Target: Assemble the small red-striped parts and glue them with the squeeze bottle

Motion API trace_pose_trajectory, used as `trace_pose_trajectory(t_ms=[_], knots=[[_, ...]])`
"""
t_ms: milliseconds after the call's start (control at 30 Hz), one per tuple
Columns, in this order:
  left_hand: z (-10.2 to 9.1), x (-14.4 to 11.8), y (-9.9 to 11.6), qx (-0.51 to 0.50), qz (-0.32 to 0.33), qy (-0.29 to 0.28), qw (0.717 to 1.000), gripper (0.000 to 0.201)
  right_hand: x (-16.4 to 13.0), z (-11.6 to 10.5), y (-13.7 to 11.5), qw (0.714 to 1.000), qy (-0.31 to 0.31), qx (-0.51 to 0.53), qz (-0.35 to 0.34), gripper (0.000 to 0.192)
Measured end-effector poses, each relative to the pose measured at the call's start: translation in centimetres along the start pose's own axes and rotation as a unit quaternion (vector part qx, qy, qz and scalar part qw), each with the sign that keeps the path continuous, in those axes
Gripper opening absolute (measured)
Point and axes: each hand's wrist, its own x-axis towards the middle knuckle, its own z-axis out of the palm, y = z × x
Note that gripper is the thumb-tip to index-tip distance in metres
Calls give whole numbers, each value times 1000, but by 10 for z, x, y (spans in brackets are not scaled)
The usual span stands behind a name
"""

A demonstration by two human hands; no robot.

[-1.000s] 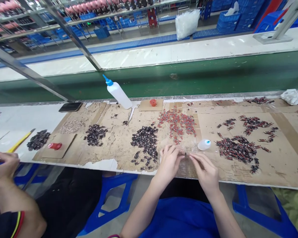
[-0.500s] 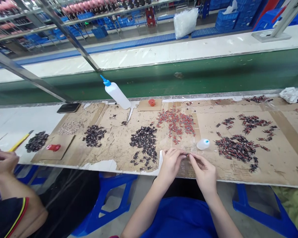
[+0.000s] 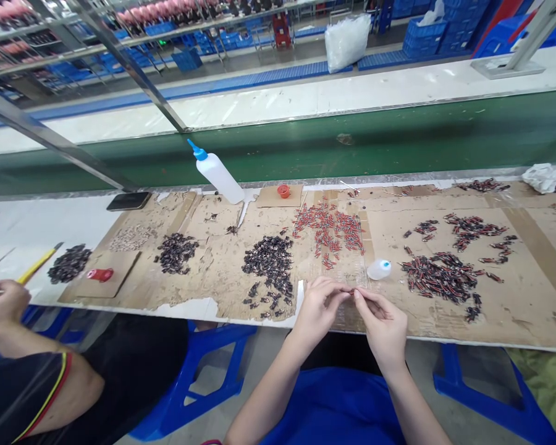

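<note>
My left hand [image 3: 319, 306] and my right hand [image 3: 383, 324] meet fingertip to fingertip over the front edge of the cardboard-covered bench [image 3: 514, 309], pinching a tiny dark part [image 3: 352, 291] between them. Just behind them lies a pile of small red parts [image 3: 330, 226]. A heap of black parts [image 3: 269, 262] sits to the left of my hands, and a pile of dark parts with red wires [image 3: 438, 277] lies to the right. A small clear bottle with a blue tip [image 3: 380, 269] lies on its side just beyond my right hand.
A white squeeze bottle with a blue nozzle [image 3: 217, 173] leans at the back. A green conveyor belt [image 3: 306, 148] runs behind the bench. A co-worker's hand [image 3: 2, 304] is at the left, near a red cap [image 3: 99, 275] and more dark piles [image 3: 69, 262]. Blue stools stand below.
My hands have drawn slightly closer together and toward me, still pinching the small part. The co-worker's arm at the left has shifted lower.
</note>
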Motion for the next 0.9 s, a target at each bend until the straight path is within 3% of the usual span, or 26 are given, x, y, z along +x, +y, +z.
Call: trace_pose_trajectory(t_ms=[167,733,900], knots=[[1,-2,6,-93,-32,17,995,11,0,0,-3,1000,-2,-12,-21,23],[-1,-3,11,-90,-37,12,995,10,-2,0,-4,997,-1,-38,-67,17],[1,-3,13,-78,-51,13,996,10,-1,-5,-2,996,-21,-64,-63,23]])
